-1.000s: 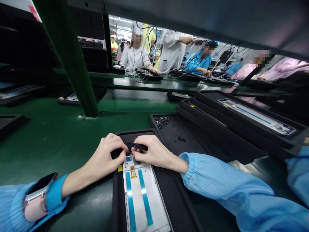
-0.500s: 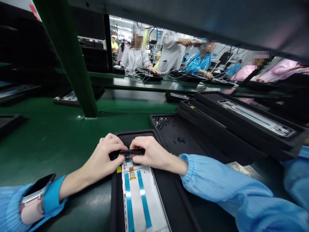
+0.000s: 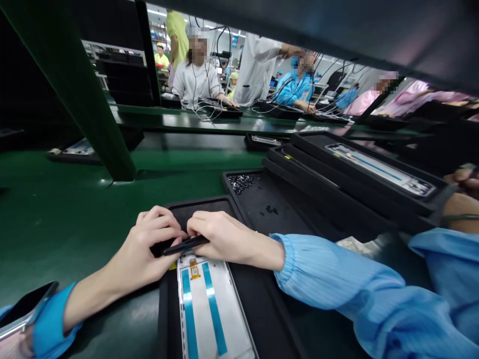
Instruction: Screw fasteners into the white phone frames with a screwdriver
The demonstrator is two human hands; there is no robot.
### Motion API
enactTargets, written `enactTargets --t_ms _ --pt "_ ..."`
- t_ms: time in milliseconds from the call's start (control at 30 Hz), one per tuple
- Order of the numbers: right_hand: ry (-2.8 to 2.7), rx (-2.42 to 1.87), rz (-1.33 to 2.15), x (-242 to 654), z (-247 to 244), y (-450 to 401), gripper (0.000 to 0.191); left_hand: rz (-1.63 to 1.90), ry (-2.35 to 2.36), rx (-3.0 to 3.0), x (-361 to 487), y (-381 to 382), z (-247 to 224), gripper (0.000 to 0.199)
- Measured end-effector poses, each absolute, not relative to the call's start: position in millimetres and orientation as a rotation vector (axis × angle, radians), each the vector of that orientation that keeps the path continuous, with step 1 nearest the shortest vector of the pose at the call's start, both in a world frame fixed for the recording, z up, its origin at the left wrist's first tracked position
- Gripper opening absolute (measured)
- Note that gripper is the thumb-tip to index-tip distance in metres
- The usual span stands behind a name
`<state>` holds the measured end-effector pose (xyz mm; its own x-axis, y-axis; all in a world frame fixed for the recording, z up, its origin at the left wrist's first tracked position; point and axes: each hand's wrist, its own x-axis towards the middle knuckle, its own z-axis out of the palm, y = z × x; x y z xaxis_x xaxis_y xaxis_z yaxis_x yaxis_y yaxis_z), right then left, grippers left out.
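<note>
Swung since half a second back: slim black tool, from near level to a slant with the left tip lower, now in front of the left thumb. Gripped in right hand, between thumb and fingers. Left hand narrow, with fingers bent and tips near the thumb; can't tell about anything pinched there. Below both: flat, silvery panel, with two glossy teal strips lengthwise and an orange tab toward the top end. Lying in a matte black, raised-rim tray, on smooth green bench. Just right: shallow black parts tray, with tiny speckled bits heaped in the far left corner. Beyond: stack of thick black trays, with similar panel on top. Right forearm in blue, gathered-cuff sleeve.
</note>
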<state>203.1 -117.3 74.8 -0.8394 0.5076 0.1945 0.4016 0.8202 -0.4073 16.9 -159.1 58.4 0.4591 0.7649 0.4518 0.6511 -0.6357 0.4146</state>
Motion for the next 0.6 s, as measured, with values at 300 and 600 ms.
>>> enactTargets --t_ms 300,600 --pt "-2.712 -0.702 0.544 204 83 -119 0.004 0.828 1.219 2.716 17 -164 64 0.015" --pt "-2.267 -0.976 1.324 209 75 -101 0.01 0.793 1.195 2.834 20 -163 67 0.015"
